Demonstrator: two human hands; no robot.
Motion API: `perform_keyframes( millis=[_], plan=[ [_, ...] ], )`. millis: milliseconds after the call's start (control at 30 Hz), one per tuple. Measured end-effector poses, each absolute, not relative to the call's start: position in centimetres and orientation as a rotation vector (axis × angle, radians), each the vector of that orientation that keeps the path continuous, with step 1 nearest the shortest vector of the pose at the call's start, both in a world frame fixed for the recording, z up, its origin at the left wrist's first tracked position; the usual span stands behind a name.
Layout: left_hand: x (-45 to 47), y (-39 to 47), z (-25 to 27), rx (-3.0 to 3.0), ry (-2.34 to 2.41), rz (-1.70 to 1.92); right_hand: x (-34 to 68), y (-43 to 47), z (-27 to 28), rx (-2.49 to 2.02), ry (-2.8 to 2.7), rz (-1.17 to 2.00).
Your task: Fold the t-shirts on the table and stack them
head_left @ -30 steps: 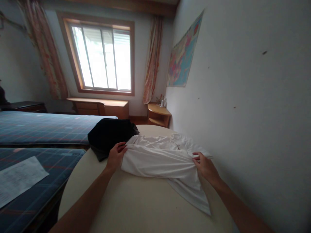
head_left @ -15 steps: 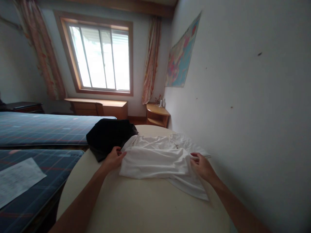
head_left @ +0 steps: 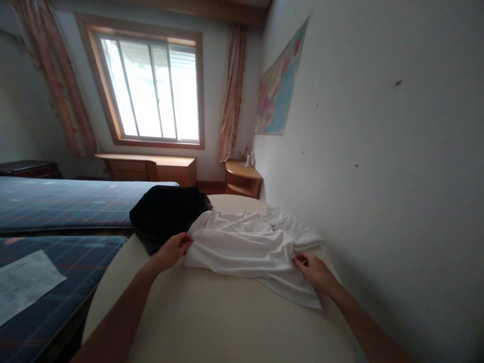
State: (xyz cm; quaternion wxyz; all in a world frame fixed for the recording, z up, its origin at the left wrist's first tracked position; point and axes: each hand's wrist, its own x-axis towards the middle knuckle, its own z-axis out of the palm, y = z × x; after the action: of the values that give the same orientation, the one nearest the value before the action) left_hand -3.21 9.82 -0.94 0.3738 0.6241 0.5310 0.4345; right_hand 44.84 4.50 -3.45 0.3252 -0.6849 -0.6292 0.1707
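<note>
A white shirt [head_left: 242, 249] lies partly folded on a pale round table [head_left: 212, 317], with one flap of cloth sticking out toward the front right. At the shirt's left edge, my left hand [head_left: 174, 250] pinches the fabric between thumb and fingers. My right hand [head_left: 312, 269] has its fingers closed on the right edge, a little nearer to me. Behind my left hand a black cloth bundle [head_left: 166, 214] sits on the table, close to the shirt's left side.
Two beds with blue plaid mattresses [head_left: 83, 201] stand to the left, and a paper sheet [head_left: 28, 285] lies on the nearer one. A white wall [head_left: 397, 212] runs close along the right. Beyond the table are a wooden corner shelf [head_left: 244, 174] and a low desk [head_left: 177, 169].
My right hand has slid down the shirt's right edge toward me. My left hand stays at the left edge. The whole view has shifted slightly.
</note>
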Motion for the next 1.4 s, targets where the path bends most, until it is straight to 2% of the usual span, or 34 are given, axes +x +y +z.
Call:
perform_keyframes(
  millis=[133, 267, 433, 767, 967, 1167, 1300, 1400],
  plan=[
    [-2.8, 10.3, 0.1, 1.469, 1.227, 1.324, 45.3, 5.5, -2.9, -1.700, -1.459, 0.380],
    [-1.8, 9.9, -0.9, 1.476, 1.047, 1.285, 45.4, 6.3, -2.3, -1.548, -1.312, 0.452],
    [-0.1, 10.0, -3.1, 1.555, 1.193, 1.289, 44.9, 6.4, -2.1, -1.441, -1.356, 0.561],
    [-1.6, 10.3, -0.9, 1.485, 1.366, 1.495, 45.6, 6.8, -1.5, -1.624, -1.463, 0.235],
    [-1.4, 10.5, -3.0, 1.564, 1.537, 1.265, 45.4, 6.8, -2.2, -1.761, -1.682, 0.143],
    [-1.4, 10.4, -4.7, 1.761, 1.654, 1.136, 42.2, 5.0, -2.2, -1.683, -1.895, -0.260],
    [-0.4, 9.2, -3.6, 2.051, 1.838, 1.064, 39.2, 3.8, -1.6, -1.489, -2.151, -0.022],
    [1.6, 7.8, -2.6, 2.385, 1.621, 1.048, 37.6, 3.3, -1.4, -1.365, -2.308, 0.156]
  ],
)
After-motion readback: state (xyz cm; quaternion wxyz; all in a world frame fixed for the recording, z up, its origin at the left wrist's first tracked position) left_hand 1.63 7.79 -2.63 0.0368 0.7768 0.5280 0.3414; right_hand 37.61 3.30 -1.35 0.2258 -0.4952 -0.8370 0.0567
